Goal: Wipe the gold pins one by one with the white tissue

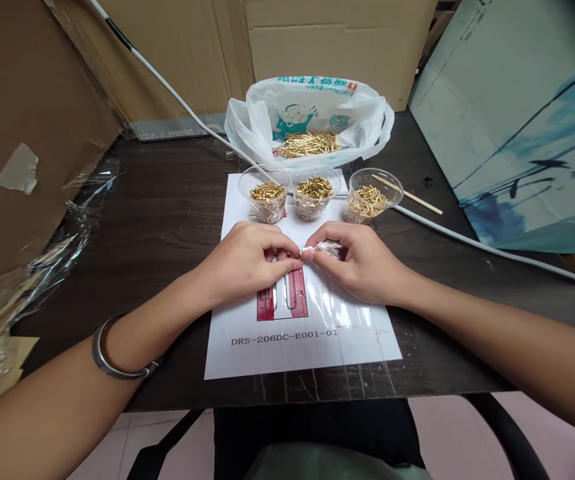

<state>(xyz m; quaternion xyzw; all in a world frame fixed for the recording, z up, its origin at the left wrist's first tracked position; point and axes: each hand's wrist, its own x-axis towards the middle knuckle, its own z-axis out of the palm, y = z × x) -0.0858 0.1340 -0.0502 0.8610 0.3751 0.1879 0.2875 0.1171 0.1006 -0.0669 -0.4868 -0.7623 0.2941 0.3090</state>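
My left hand [247,260] and my right hand [355,261] meet over a white printed sheet [297,347] taped to the dark table [167,220]. My right hand is closed round a small white bundle [323,249]. My left hand pinches a tiny gold piece at the bundle's tip, too small to name. Behind the hands stand three clear plastic cups of small gold metal pins: left cup [266,193], middle cup [313,192], right cup [371,195]. A white plastic bag [312,120] farther back holds more gold pins.
A white cable [467,237] runs across the table from the back left to the right edge. A thin wooden stick [420,200] lies by the right cup. Cardboard [27,133] stands at the left and back, a blue-white box [527,133] at the right. Crumpled clear film [32,280] lies left.
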